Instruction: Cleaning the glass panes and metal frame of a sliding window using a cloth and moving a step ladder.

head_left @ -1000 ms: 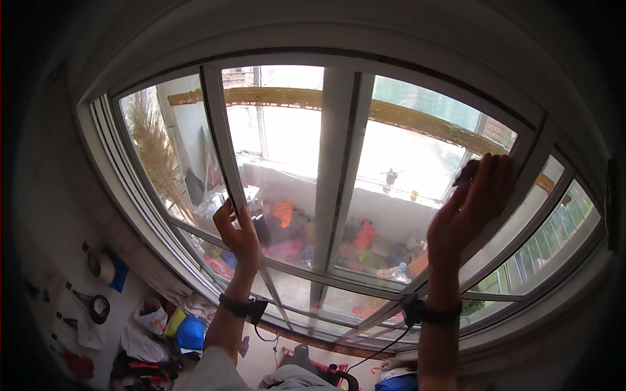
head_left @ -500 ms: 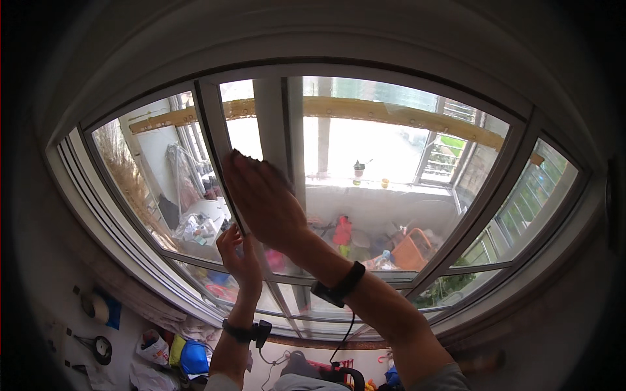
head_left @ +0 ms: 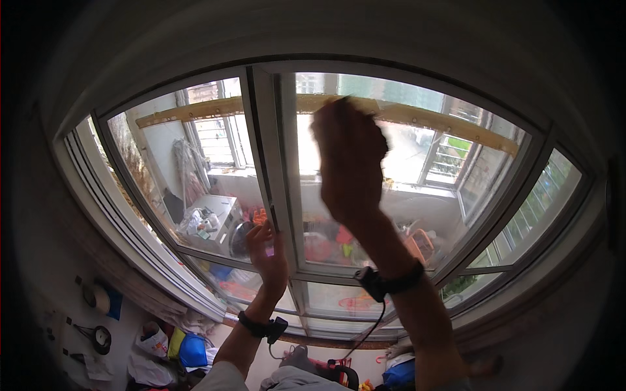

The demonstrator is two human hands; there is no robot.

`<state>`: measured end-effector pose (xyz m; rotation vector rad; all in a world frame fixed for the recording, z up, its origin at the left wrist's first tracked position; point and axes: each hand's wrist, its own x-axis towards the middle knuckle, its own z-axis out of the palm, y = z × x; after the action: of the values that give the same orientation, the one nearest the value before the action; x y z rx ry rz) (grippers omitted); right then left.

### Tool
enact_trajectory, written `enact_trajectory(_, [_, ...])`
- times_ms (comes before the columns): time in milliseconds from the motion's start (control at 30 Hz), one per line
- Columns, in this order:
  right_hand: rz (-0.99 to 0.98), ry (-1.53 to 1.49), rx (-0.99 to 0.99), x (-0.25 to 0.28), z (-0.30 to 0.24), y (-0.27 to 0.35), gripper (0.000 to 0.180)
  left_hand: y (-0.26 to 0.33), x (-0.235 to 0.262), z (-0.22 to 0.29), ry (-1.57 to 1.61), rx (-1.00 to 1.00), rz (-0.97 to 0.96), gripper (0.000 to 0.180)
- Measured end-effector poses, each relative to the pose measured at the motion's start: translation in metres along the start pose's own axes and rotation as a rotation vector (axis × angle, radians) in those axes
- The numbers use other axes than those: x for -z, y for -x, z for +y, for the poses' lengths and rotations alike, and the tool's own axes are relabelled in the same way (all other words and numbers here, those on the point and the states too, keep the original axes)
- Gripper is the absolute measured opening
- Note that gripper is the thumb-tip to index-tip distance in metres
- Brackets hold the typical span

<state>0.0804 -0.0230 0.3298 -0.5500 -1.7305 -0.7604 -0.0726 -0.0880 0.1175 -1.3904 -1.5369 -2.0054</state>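
Right hand (head_left: 350, 159) overlaps window glass (head_left: 417, 212); white bag (head_left: 154, 343) bears illegible print.

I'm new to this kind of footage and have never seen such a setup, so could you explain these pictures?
There is no machine here: a person wears a wide fisheye camera on the head. Every picture comes from it, so straight edges bend. Ahead is a large window. The bare right hand is raised in front of it with something dark, perhaps a cloth; blur hides the exact grip. The bare left hand is at the edge of an upright frame. Each wrist has a black band with a small device. Beyond the window are a wooden beam and a white washing machine with small things on top.
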Motion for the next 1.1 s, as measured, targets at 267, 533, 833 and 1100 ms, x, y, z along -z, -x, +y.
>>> enact_trajectory(267, [-0.503,-0.243,0.18,-0.019,-0.036,0.223,0.053,0.005,-0.009,0.008,0.073,0.061,-0.083,0.031])
enact_trajectory(533, [-0.478,-0.015,-0.133,0.073,0.108,0.133,0.04,0.011,-0.029,0.008,-0.113,-0.205,-0.044,0.047])
enact_trajectory(833, [0.139,0.23,-0.457,0.13,0.165,0.174,0.05,0.013,-0.036,0.019,-0.081,-0.175,-0.069,0.044])
enact_trajectory(1100, [-0.454,0.102,0.012,0.047,0.004,0.308,0.036,0.016,-0.039,0.03,-0.06,-0.151,-0.087,0.045])
